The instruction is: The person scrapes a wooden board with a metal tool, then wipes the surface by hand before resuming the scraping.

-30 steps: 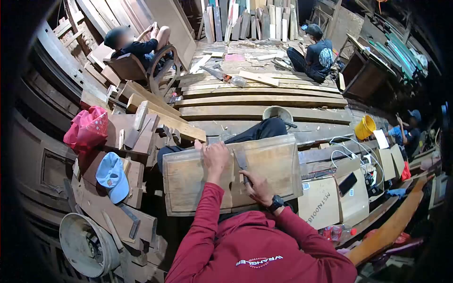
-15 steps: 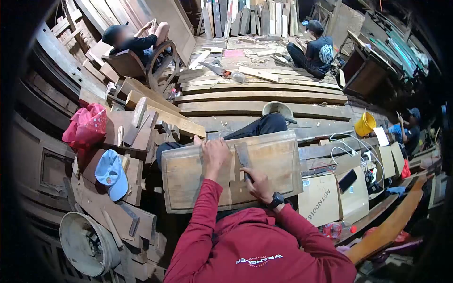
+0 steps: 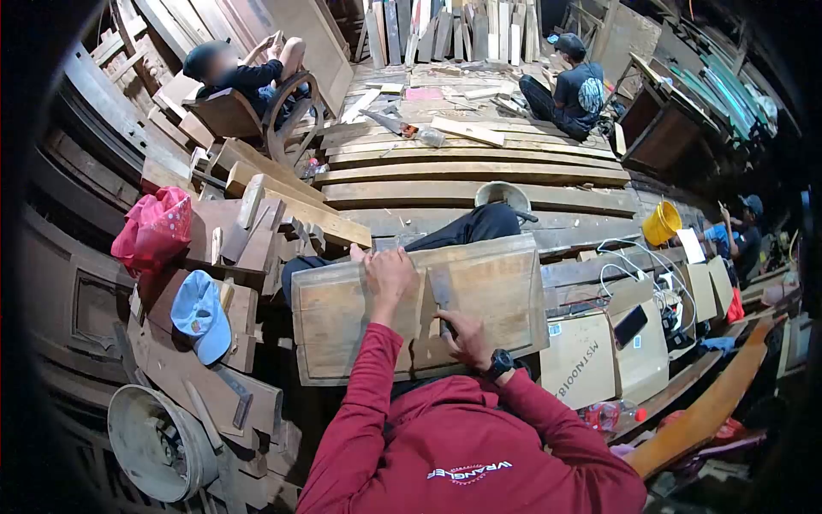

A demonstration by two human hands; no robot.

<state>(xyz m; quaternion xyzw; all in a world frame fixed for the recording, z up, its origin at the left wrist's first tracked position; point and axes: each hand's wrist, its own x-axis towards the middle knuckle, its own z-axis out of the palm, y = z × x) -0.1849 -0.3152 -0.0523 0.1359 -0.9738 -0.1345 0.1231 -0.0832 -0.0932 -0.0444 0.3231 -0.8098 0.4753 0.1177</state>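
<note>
A wooden panel (image 3: 497,300) with a bevelled border lies across my lap. Near the top edge of the panel, left of its middle, my left hand (image 3: 390,276) rests on the wood with its fingers spread toward the far edge. The handle of a flat-bladed scraper (image 3: 442,287) is in my right hand (image 3: 465,336), whose fingers are wrapped round it. The blade points away from me and lies against the panel face, to the right of my left hand.
A bucket (image 3: 163,441), a blue cap (image 3: 202,315) and a pink cloth item (image 3: 156,230) are at left. Cardboard (image 3: 578,364) with a phone (image 3: 630,325) and cables lies at right. Planks (image 3: 479,174) lie ahead; three people sit around.
My right hand has shifted slightly toward me with the scraper. My left hand has barely moved on the panel.
</note>
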